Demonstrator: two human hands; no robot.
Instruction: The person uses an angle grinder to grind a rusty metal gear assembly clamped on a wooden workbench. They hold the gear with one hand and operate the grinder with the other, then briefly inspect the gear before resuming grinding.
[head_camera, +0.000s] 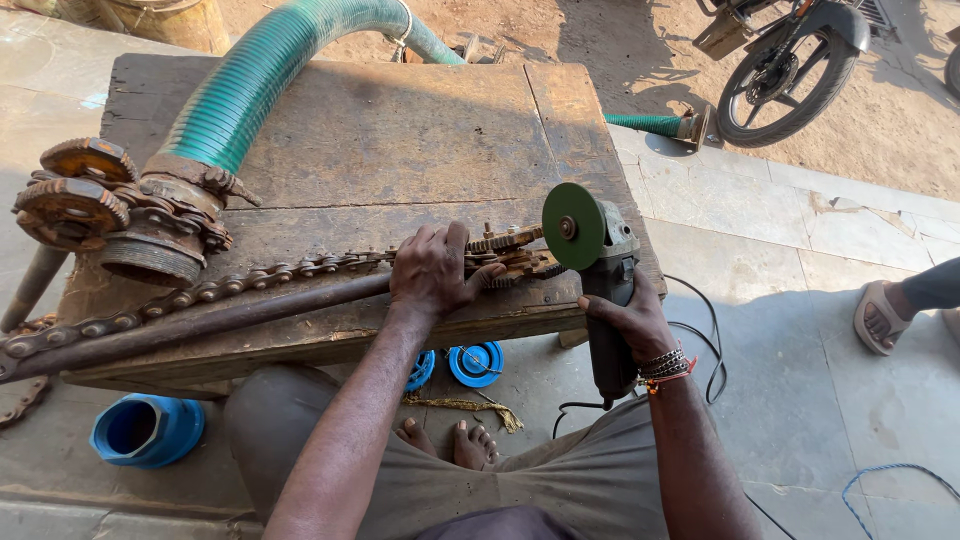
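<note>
My left hand (432, 272) presses down on a rusty roller chain (250, 280) and a long dark iron bar (200, 322) lying along the front of a low wooden bench (400, 130). My right hand (632, 318) grips the dark body of an angle grinder (605, 290). Its green disc (573, 226) stands upright just right of the rusty sprocket teeth (510, 240) at the chain's end, beside my left fingers.
A green ribbed hose (250, 85) ends in a rusty flanged coupling (150, 235) with sprockets at the bench's left. Blue plastic fittings (145, 430) (475, 362) lie on the stone floor near my bare feet. The grinder's black cable (712, 350) trails right. A motorcycle wheel (785, 80) stands beyond; another person's sandalled foot (885, 315) is at right.
</note>
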